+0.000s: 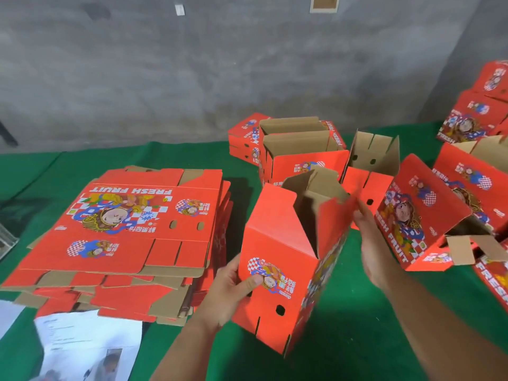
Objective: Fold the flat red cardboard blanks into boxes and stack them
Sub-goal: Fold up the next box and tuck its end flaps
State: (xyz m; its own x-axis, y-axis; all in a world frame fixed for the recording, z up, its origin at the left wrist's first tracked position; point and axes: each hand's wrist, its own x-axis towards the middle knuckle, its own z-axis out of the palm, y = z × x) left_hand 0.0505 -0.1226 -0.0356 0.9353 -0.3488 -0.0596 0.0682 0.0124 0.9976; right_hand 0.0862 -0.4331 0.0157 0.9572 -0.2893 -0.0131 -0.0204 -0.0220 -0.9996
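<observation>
A half-formed red box is held at its near corner by the left grip; its far flap is pinched by the right grip. Flat blanks are stacked left of the left grip.

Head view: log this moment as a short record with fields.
surface: green cloth table
left hand: grips the half-folded red box, thumb on its front panel
right hand: fingers at that box's upper right flap
flat blanks: stacked at left
open boxes: behind, tops open
paper sheet: lower left
</observation>
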